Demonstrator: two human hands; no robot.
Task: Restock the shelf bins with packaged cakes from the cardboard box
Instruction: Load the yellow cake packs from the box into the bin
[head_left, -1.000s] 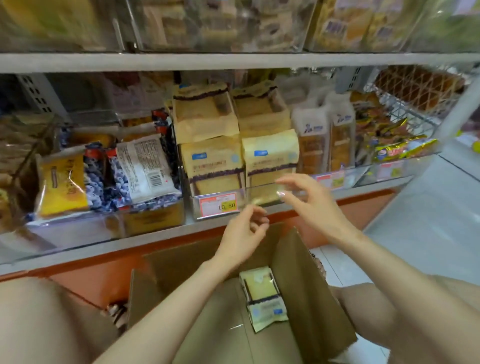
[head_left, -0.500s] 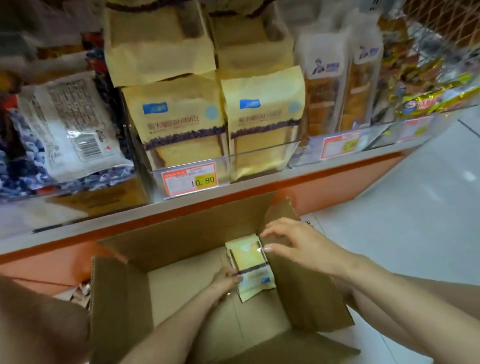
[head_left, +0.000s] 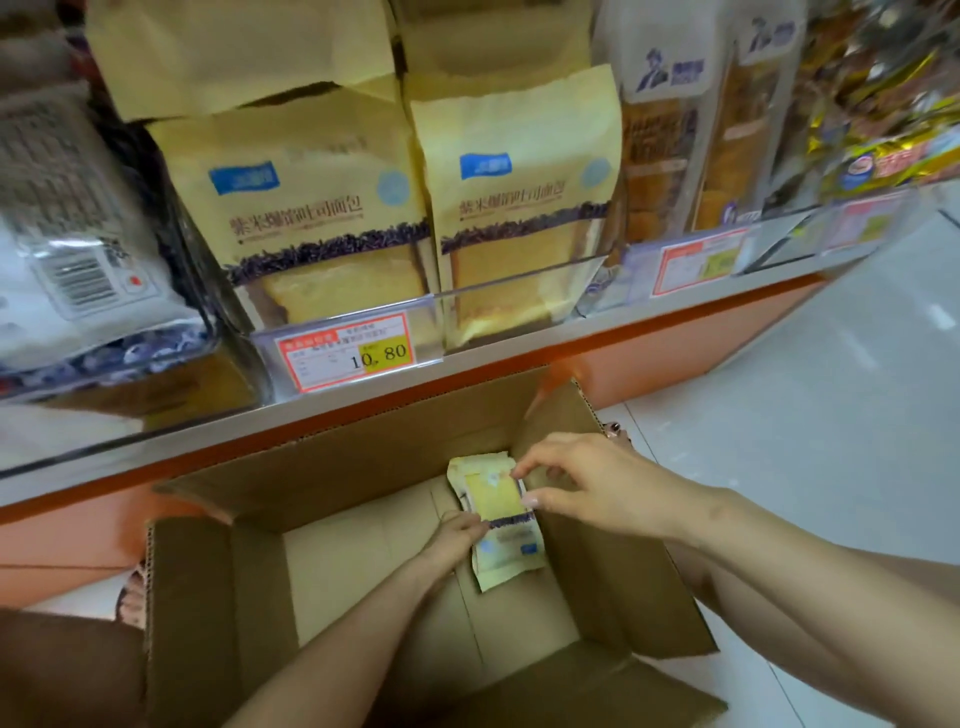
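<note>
We see the cardboard box (head_left: 223, 597) standing open on the floor (head_left: 831, 441), with its flaps folded outward. Inside the box, close to its far wall and toward its right side, there is one packaged cake (head_left: 500, 512), yellow with a dark band and a clear window.

Both hands are down inside the box. The left hand (head_left: 457, 538) comes in from the near side of the box, and its curled fingers grasp the left edge of the packaged cake. The right hand (head_left: 587, 486) reaches over the right wall of the box and pinches the right edge of the same packaged cake between thumb and forefinger. We cannot tell if the cake is lifted off the bottom of the box.

Just beyond the far wall of the box runs the shelf (head_left: 649, 314). On it, the clear shelf bin (head_left: 519, 296) holds upright yellow packages (head_left: 311, 208) of the same kind. A price tag (head_left: 345, 358) reading 10.80 sits on the bin front, beyond the far flap of the box.
</note>
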